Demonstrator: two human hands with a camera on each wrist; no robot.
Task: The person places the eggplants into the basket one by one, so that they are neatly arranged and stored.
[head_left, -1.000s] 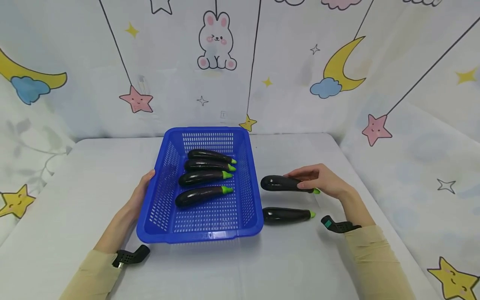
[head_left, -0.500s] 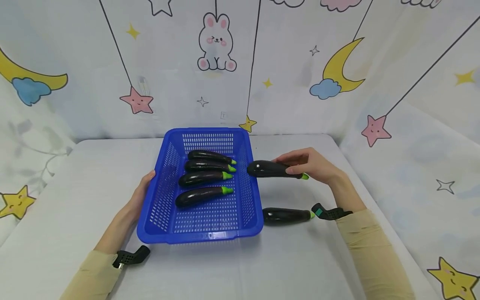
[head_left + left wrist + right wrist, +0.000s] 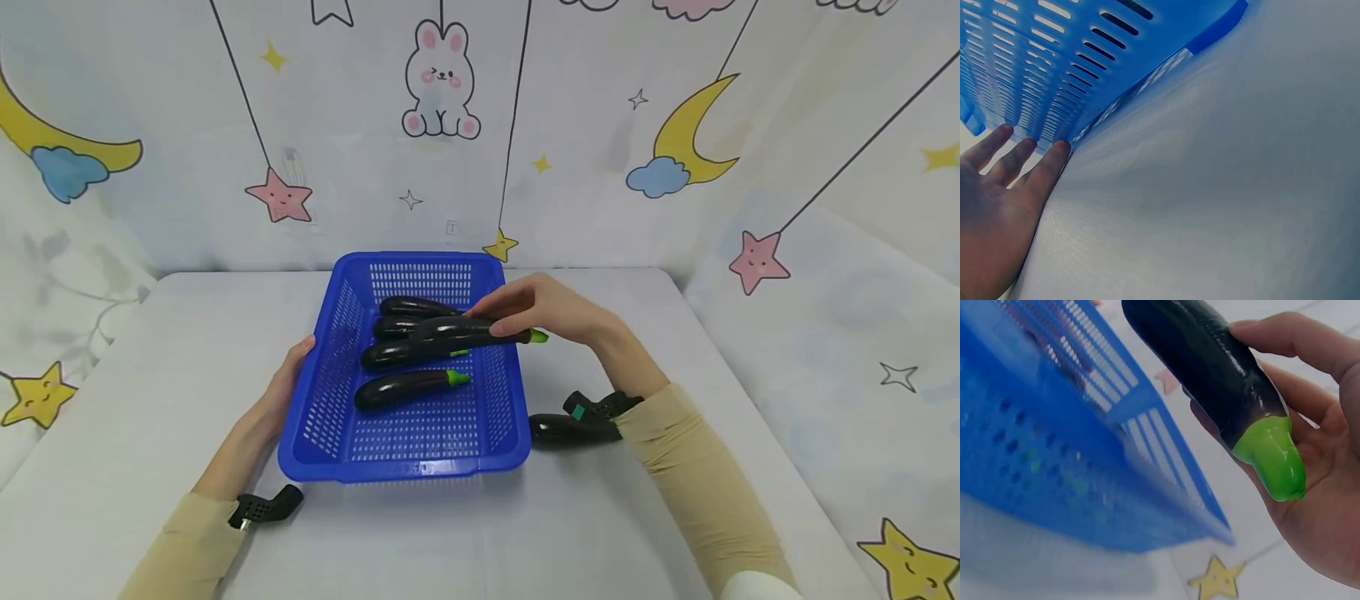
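Observation:
My right hand (image 3: 555, 308) pinches a dark eggplant (image 3: 446, 334) between thumb and fingers near its green stem end, above the inside of a blue plastic basket (image 3: 397, 472). Close up in the right wrist view, the thumb lies on the held eggplant (image 3: 1210, 369) and the other fingers are partly behind it. Several eggplants lie in the basket, among them a front one (image 3: 401, 390); the held one covers parts of those behind. Against the basket's left side rests my left hand (image 3: 281, 387); in the left wrist view its straight fingertips touch the slotted wall (image 3: 1079, 56).
One more eggplant (image 3: 558, 431) lies on the white tabletop (image 3: 480, 533) to the right of the basket, partly hidden under the right wrist's black camera (image 3: 596, 406). Behind the table hangs a printed cloth (image 3: 352, 125).
My right hand has carried the eggplant from the table on the right, up and leftward across the basket's right rim. The left hand has stayed at the basket's side.

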